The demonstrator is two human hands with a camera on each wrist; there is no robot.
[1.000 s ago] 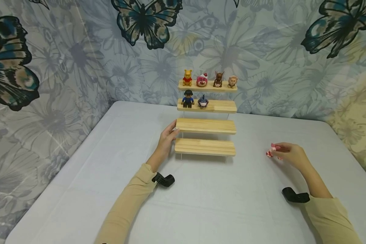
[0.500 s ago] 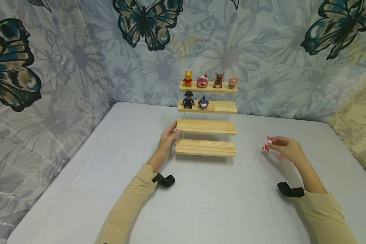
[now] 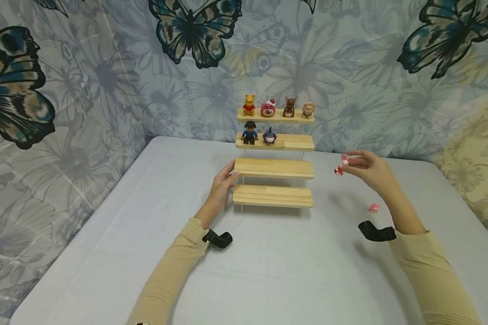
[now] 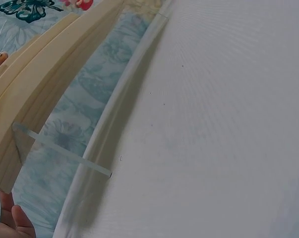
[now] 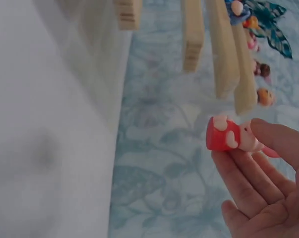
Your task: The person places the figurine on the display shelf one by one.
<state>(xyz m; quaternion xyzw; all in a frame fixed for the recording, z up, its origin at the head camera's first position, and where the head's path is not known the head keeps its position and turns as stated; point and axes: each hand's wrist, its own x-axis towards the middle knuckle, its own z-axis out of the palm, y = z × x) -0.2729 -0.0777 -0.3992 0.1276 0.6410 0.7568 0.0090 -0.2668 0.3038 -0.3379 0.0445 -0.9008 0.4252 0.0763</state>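
Note:
My right hand (image 3: 376, 174) pinches a small pink-and-red toy figurine (image 3: 340, 168) between thumb and fingers, raised above the table to the right of a tiered wooden display shelf (image 3: 274, 168). In the right wrist view the figurine (image 5: 222, 134) lies sideways, its red base facing the shelf ends. My left hand (image 3: 221, 184) holds the left end of the third tier from the top, thumb toward the front. Several figurines line the top tier, among them a yellow bear in red (image 3: 249, 105). On the second tier stand a black-haired figure in blue (image 3: 250, 132) and a blue-grey figurine (image 3: 269, 136).
A small pink figurine (image 3: 374, 208) lies on the white-covered table (image 3: 293, 271), below my right forearm. Behind the table hangs a butterfly-patterned backdrop (image 3: 211, 90). Clear supports hold up the shelf tiers.
My right hand has lifted the pink-and-red figurine off the table and carried it up and leftward toward the shelf, uncovering the other pink figurine. My left hand stays at the shelf.

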